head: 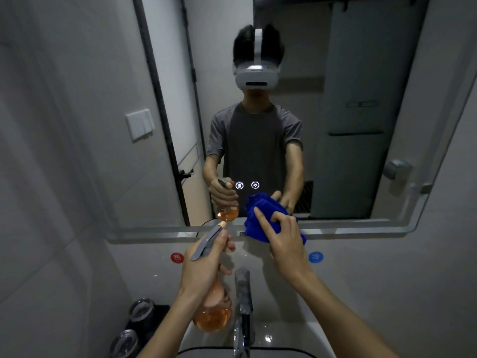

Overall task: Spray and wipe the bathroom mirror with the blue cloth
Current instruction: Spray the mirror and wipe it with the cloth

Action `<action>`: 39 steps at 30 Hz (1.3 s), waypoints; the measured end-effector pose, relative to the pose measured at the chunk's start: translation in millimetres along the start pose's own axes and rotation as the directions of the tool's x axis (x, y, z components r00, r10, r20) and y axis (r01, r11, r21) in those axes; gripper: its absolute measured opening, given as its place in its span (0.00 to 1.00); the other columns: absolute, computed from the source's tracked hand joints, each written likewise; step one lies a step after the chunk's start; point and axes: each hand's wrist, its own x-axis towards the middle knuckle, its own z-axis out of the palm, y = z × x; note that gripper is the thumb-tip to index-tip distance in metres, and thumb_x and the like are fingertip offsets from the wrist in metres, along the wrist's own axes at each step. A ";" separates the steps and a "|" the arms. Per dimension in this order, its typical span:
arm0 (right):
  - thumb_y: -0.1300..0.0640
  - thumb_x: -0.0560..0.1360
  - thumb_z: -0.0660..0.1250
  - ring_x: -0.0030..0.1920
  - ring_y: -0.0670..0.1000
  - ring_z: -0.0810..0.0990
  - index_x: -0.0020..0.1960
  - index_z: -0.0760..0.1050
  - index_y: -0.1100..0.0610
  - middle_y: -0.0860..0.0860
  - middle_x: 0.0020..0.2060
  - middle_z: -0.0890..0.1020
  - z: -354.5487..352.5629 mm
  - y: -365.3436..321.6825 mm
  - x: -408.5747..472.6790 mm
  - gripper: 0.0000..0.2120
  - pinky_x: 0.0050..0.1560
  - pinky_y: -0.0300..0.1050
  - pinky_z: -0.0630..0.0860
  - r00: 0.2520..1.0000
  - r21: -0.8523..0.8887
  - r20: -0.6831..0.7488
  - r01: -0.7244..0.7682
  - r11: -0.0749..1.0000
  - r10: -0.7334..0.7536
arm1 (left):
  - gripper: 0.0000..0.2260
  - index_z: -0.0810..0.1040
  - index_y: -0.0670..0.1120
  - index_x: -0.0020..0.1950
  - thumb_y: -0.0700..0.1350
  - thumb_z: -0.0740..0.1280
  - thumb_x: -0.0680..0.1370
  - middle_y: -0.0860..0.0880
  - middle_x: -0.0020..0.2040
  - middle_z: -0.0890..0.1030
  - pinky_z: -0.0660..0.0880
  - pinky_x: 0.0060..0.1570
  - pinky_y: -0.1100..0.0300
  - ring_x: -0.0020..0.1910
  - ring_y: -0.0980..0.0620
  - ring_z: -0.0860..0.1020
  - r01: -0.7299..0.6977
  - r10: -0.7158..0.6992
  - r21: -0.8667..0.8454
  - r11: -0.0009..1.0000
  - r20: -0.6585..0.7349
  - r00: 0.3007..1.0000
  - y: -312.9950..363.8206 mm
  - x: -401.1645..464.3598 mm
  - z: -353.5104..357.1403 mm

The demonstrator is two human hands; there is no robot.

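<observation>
Wiping looks to be the step in hand: the right hand point(282, 237) presses the bunched blue cloth point(260, 215) against the bottom edge of the mirror point(348, 125), just right of the frame's centre, where two small lit icons point(247, 185) glow on the glass above it. Its fingers lie spread and fairly straight over the cloth, the forefinger reaching up and left, so it is pushing the cloth rather than clutching it.

The left hand point(204, 262), lower and left of centre, is wrapped firmly round the neck of the spray bottle point(214, 313), whose round body of orange liquid hangs below the fist, above the tap point(244, 301). The nozzle point(221, 225) points up toward the glass. Whether a finger is squeezing the trigger, I cannot tell.

Most of the mirror rises toward the top of the frame, so I judge the next move calls for carrying the cloth upward and across in broad strokes, with fresh spray higher up.
</observation>
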 end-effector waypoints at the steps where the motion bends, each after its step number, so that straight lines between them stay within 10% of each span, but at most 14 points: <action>1: 0.68 0.60 0.78 0.56 0.55 0.69 0.78 0.58 0.51 0.57 0.59 0.68 -0.5 1.7 0.0 0.52 0.50 0.51 0.77 1.000 0.014 -0.020 -0.020 1.000 0.020 | 0.11 0.82 0.45 0.52 0.50 0.65 0.80 0.43 0.43 0.85 0.81 0.34 0.52 0.44 0.44 0.83 -0.005 0.005 0.008 1.000 0.008 1.000 -0.6 0.8 -2.3; 8: 0.71 0.62 0.76 0.54 0.56 0.71 0.78 0.56 0.49 0.56 0.58 0.69 -9.9 14.7 1.0 0.51 0.47 0.54 0.79 0.996 0.034 -0.041 -0.075 0.997 0.076 | 0.13 0.82 0.42 0.45 0.49 0.64 0.80 0.41 0.39 0.83 0.76 0.29 0.63 0.32 0.50 0.80 -0.043 0.044 0.027 0.999 -0.032 0.999 1.4 2.3 -10.0; 13: 0.70 0.61 0.77 0.55 0.55 0.69 0.77 0.60 0.52 0.57 0.58 0.68 -3.3 3.3 2.5 0.49 0.48 0.52 0.78 0.996 0.015 -0.036 -0.080 0.997 0.080 | 0.14 0.83 0.45 0.50 0.54 0.65 0.77 0.43 0.42 0.84 0.80 0.36 0.50 0.40 0.41 0.82 -0.049 0.047 -0.052 0.997 -0.037 0.998 7.1 1.2 -20.0; 26: 0.56 0.57 0.80 0.49 0.57 0.76 0.69 0.64 0.53 0.56 0.57 0.74 37.1 -97.6 41.9 0.44 0.44 0.50 0.79 0.959 -0.076 0.112 0.271 0.959 -0.262 | 0.10 0.83 0.49 0.52 0.52 0.67 0.76 0.46 0.43 0.86 0.78 0.30 0.62 0.33 0.49 0.83 -0.106 0.090 -0.139 0.985 -0.121 0.989 31.0 6.2 -53.0; 34: 0.74 0.60 0.74 0.51 0.59 0.69 0.76 0.60 0.48 0.55 0.56 0.68 -13.8 23.8 7.5 0.50 0.43 0.55 0.78 0.993 -0.155 -0.120 -0.023 0.988 0.005 | 0.10 0.83 0.43 0.51 0.47 0.65 0.80 0.43 0.44 0.85 0.80 0.35 0.55 0.44 0.43 0.84 -0.080 0.071 -0.149 0.986 -0.063 0.995 23.1 9.2 -44.0; 39: 0.68 0.59 0.79 0.53 0.58 0.69 0.75 0.65 0.52 0.57 0.58 0.68 1.3 -9.8 15.6 0.47 0.46 0.55 0.78 0.995 -0.121 -0.098 -0.002 0.993 -0.010 | 0.12 0.83 0.42 0.52 0.49 0.65 0.79 0.45 0.43 0.85 0.80 0.34 0.57 0.43 0.48 0.84 -0.086 0.076 -0.154 0.984 -0.069 0.995 26.8 12.1 -39.8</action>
